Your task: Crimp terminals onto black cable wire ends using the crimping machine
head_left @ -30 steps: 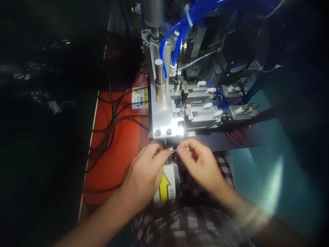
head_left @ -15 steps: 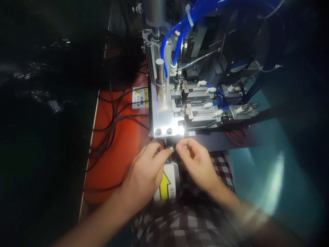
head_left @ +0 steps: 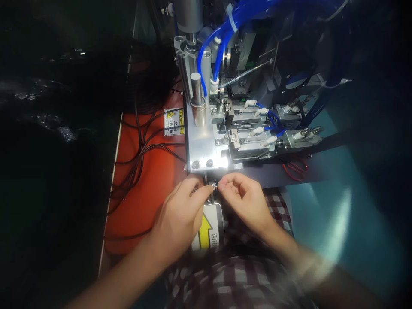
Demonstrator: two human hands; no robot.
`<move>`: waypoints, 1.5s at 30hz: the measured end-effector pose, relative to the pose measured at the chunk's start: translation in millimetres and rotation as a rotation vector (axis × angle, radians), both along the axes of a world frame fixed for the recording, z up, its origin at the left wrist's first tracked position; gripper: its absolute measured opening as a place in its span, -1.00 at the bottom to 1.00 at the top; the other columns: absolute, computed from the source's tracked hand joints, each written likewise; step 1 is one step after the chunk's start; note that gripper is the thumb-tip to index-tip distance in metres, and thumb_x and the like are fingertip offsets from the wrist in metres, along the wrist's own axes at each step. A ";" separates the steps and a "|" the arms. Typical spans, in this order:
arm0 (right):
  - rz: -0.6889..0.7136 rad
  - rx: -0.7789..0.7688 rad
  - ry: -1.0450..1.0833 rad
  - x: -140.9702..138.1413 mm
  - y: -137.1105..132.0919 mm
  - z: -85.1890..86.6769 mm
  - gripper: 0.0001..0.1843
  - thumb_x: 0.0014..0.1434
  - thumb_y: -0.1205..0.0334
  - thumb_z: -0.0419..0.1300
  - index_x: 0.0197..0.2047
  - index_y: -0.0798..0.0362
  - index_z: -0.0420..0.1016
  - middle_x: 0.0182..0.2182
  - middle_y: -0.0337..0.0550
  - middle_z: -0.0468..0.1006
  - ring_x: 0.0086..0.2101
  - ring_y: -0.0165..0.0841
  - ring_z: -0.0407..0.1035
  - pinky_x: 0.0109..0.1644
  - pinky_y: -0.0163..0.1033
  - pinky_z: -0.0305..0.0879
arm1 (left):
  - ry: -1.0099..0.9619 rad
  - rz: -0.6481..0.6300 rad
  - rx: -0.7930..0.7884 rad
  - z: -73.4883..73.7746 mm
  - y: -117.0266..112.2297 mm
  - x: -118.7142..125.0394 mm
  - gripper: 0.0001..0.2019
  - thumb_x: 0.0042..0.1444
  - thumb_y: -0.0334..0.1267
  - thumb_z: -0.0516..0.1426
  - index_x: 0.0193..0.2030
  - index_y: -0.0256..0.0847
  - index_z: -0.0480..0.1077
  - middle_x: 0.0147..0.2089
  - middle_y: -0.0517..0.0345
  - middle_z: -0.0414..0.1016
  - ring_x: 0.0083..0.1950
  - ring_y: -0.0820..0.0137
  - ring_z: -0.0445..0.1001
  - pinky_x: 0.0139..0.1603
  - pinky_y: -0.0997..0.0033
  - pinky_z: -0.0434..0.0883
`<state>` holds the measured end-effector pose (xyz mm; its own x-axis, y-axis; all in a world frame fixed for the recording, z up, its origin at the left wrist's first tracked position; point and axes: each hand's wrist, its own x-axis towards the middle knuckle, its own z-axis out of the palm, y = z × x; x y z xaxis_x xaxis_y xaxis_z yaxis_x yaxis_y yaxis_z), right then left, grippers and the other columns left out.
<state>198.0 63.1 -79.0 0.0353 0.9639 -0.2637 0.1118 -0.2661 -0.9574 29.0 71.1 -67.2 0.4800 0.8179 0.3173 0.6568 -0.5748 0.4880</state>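
Observation:
My left hand [head_left: 183, 210] is closed, thumb against the curled fingers, in front of the machine's metal block. From its fingertips a cable end [head_left: 215, 186] pokes out, with tiny thin wires showing specks of white, red and green. The rest of that cable is hidden by the hand. My right hand [head_left: 246, 199] faces it with thumb and index finger pinched at the tips of these wires. Just behind both hands is the bright metal plate [head_left: 204, 143] with two bolts. Below the fingertips lies a white label with a yellow arrow [head_left: 204, 231].
Several black cables [head_left: 141, 150] run across the orange-red surface [head_left: 141, 189] at left. A warning sticker [head_left: 174, 122] sits beside the block. Blue air tubes [head_left: 222, 43] arch above the machine. Small cylinders [head_left: 254, 141] and red wires [head_left: 296, 169] are at right.
The machine sits slightly further left in the view. Both hands keep nearly the same pose, and the right fingertips remain at the thin wires.

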 end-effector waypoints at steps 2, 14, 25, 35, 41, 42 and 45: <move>0.005 -0.015 0.018 0.0 1.2 -0.2 -0.92 0.09 0.25 0.22 -0.40 0.07 0.42 -0.60 -0.33 0.33 -0.61 -0.49 0.15 -0.57 -0.36 0.10 | 0.002 0.000 0.001 0.2 -0.1 0.3 -0.73 0.17 -0.56 0.02 -0.12 -0.32 0.49 -0.25 0.02 0.40 -0.23 0.36 0.45 -0.26 0.40 0.51; 0.070 -0.019 0.038 3.6 -0.9 -0.3 -0.90 0.20 0.24 0.14 -0.33 0.06 0.37 -0.56 -0.34 0.29 -0.59 -0.50 0.11 -0.55 -0.35 0.07 | -0.008 -0.006 0.013 -0.6 0.3 0.6 -0.74 0.16 -0.56 0.02 -0.12 -0.36 0.49 -0.26 -0.01 0.40 -0.24 0.34 0.46 -0.28 0.39 0.50; 0.095 0.222 -0.204 -1.6 -1.6 -1.1 -0.92 0.23 0.32 0.09 -0.33 0.07 0.35 -0.49 -0.27 0.34 -0.49 -0.43 0.24 -0.42 -0.30 0.20 | 0.015 -0.004 0.023 -0.8 0.3 0.2 -0.74 0.16 -0.55 0.02 -0.13 -0.35 0.50 -0.24 -0.01 0.41 -0.23 0.34 0.46 -0.25 0.37 0.52; 0.092 0.161 -0.213 -1.9 -2.3 1.4 -0.88 0.25 0.25 0.09 -0.31 0.06 0.39 -0.47 -0.25 0.40 -0.46 -0.41 0.29 -0.36 -0.28 0.21 | 0.000 0.001 0.011 -0.9 -0.4 1.2 -0.75 0.16 -0.55 0.03 -0.13 -0.37 0.50 -0.25 -0.01 0.40 -0.26 0.34 0.45 -0.28 0.37 0.51; 0.032 0.010 -0.039 -1.5 0.8 -1.1 -0.85 0.23 0.19 0.13 -0.33 0.07 0.41 -0.46 -0.24 0.40 -0.46 -0.41 0.27 -0.42 -0.31 0.18 | -0.003 0.002 0.012 -0.4 0.1 0.6 -0.74 0.16 -0.56 0.02 -0.13 -0.34 0.49 -0.25 0.00 0.40 -0.24 0.34 0.45 -0.26 0.37 0.51; 0.026 -0.014 -0.017 -1.7 1.1 -1.1 -0.84 0.22 0.18 0.13 -0.34 0.07 0.41 -0.46 -0.24 0.40 -0.45 -0.41 0.26 -0.42 -0.31 0.18 | -0.003 0.000 0.013 -0.5 0.0 0.6 -0.75 0.16 -0.56 0.02 -0.14 -0.35 0.49 -0.25 0.00 0.40 -0.24 0.34 0.45 -0.27 0.37 0.51; 0.020 -0.024 0.000 -1.9 0.1 -0.9 -0.85 0.22 0.19 0.13 -0.35 0.07 0.39 -0.45 -0.24 0.39 -0.44 -0.41 0.26 -0.41 -0.31 0.18 | -0.008 0.001 0.020 -1.1 -0.3 0.9 -0.75 0.16 -0.56 0.02 -0.14 -0.36 0.49 -0.26 -0.01 0.40 -0.25 0.33 0.46 -0.28 0.37 0.51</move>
